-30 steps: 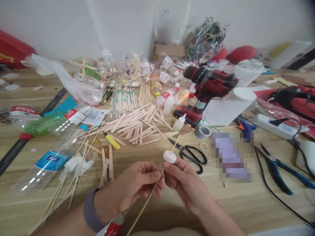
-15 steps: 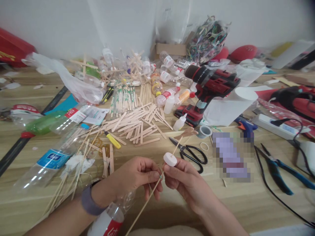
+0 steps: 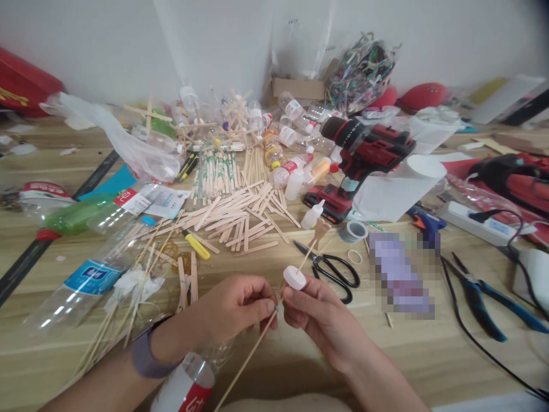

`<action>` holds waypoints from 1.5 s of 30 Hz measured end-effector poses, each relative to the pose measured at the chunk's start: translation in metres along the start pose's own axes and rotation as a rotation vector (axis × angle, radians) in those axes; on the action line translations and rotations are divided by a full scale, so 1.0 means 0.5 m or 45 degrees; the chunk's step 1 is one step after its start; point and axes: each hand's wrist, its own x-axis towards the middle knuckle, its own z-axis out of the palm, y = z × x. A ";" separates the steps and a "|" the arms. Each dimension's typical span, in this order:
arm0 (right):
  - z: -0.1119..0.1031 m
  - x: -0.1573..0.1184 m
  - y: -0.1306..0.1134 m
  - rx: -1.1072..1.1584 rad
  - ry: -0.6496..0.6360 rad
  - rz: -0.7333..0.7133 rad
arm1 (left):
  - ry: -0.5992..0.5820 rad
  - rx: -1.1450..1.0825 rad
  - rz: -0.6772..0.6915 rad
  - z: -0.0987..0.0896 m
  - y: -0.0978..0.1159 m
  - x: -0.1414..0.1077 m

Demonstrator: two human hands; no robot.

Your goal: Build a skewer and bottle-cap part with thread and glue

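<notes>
My right hand (image 3: 319,312) is closed on a thin bamboo skewer (image 3: 249,360) that slants up from the lower edge. A white round disc (image 3: 294,278) sits on the skewer just above these fingers. At the skewer's far end shows a small brown wooden paddle-shaped piece (image 3: 321,230). The thumb and fingers of my left hand (image 3: 244,303) pinch the skewer below the disc, beside a small greenish-grey bit (image 3: 277,308) too small to name. Black-handled scissors (image 3: 338,269) lie just beyond my right hand.
Wooden craft sticks (image 3: 235,220) lie heaped ahead, near a yellow-handled tool (image 3: 196,245). A red cordless drill (image 3: 364,154) stands behind a small glue bottle (image 3: 313,214). Pliers (image 3: 480,297) and a black cable (image 3: 458,309) are right. Plastic bottles (image 3: 92,277) lie left.
The brown piece at the skewer's end has turned from lying sideways to more upright. Both hands have shifted slightly left, and the left fingers are curled in more.
</notes>
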 end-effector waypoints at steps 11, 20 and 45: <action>0.001 0.019 0.014 -0.016 0.052 -0.056 | 0.060 -0.252 -0.175 0.032 -0.003 0.004; -0.057 -0.002 -0.015 -0.746 0.093 -0.125 | 0.171 -0.342 -0.220 0.037 0.000 -0.018; -0.134 0.044 -0.090 -1.405 0.253 -0.879 | 0.331 -0.164 -0.232 0.035 -0.005 -0.019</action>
